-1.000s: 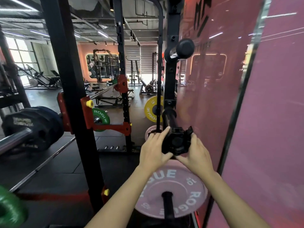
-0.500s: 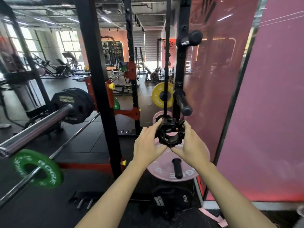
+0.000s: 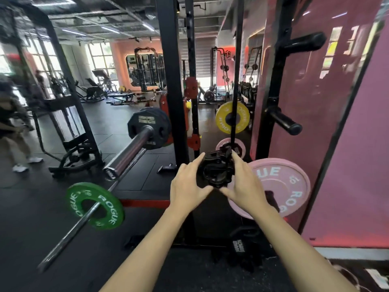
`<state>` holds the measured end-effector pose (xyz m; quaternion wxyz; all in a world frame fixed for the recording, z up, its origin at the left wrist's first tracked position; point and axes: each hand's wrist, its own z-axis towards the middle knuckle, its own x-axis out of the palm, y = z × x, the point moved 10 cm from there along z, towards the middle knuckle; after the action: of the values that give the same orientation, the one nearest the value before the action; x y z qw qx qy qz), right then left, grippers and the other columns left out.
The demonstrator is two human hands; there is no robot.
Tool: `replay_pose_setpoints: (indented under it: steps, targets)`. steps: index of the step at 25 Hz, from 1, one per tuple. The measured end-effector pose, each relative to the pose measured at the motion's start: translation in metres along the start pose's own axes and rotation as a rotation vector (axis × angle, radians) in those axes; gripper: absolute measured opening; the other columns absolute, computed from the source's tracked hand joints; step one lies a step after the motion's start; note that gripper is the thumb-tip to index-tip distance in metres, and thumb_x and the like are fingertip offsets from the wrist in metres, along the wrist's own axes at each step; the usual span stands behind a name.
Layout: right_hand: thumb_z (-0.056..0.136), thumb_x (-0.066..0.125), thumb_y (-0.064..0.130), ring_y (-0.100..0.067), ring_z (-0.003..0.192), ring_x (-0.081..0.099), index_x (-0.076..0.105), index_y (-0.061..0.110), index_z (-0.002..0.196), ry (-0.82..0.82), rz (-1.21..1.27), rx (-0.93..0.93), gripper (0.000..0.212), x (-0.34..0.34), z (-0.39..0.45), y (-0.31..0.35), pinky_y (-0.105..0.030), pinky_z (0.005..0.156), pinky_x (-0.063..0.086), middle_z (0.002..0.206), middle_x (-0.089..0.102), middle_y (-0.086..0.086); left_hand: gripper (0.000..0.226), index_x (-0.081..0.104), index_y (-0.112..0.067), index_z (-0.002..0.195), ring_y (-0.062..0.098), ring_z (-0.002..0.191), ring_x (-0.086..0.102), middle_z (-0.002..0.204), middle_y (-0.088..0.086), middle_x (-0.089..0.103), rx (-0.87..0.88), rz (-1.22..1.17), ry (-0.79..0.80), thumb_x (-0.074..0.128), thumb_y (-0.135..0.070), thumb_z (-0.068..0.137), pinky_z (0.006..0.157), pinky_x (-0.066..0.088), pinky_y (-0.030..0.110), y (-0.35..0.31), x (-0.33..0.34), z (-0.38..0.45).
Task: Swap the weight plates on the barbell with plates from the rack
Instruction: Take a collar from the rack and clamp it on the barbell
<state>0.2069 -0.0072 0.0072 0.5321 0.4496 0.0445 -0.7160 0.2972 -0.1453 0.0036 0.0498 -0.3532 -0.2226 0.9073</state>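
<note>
Both hands hold a black barbell collar (image 3: pixel 215 170) in mid-air at the frame's middle. My left hand (image 3: pixel 187 185) grips its left side and my right hand (image 3: pixel 245 186) grips its right side. To the left, the barbell sleeve (image 3: pixel 130 151) points toward me with its end bare, and black plates (image 3: pixel 148 126) sit further in on it. A pink plate (image 3: pixel 282 187) hangs on a low rack peg to the right, partly behind my right hand. A yellow plate (image 3: pixel 232 117) and a smaller pink plate (image 3: pixel 240 145) hang further back. A bare storage peg (image 3: pixel 284 122) juts out above.
A green plate (image 3: pixel 94 205) sits on a thin bar lying low at the left. The rack's black upright (image 3: pixel 172 81) stands just beyond my hands. Black plates (image 3: pixel 245 251) lie on the floor below. A pink wall (image 3: pixel 347 144) closes the right side. A person (image 3: pixel 12 127) walks at far left.
The collar has come off the storage peg, carried in both hands. The view has swung left, bringing the barbell sleeve and green plate closer to the middle.
</note>
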Motion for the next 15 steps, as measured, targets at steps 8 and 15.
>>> replay_pose_setpoints:
  steps: [8,15]
  targets:
    - [0.067,0.079,0.041,-0.023,0.124,0.048,0.022,0.017,0.15,-0.01,0.007,-0.075,0.103,0.062,-0.01,0.123,-0.039,0.095,0.047,0.134,0.051,-0.003,0.093,0.033,-0.04,0.148,0.007,0.109,0.051,0.118,-0.018,0.061,-0.052,0.034,-0.035,0.077,-0.043,0.066,0.079,0.053,0.03,0.089,-0.1,-0.041]
    - [0.066,0.08,0.038,-0.02,0.117,0.051,0.026,0.018,0.148,0.048,0.013,-0.195,0.1,0.106,0.003,0.205,-0.033,0.089,0.047,0.125,0.054,0.001,0.087,0.037,-0.039,0.145,0.007,0.107,0.05,0.114,-0.02,0.061,-0.15,0.127,-0.123,0.071,-0.048,0.065,0.073,0.051,0.027,0.143,-0.171,-0.064]
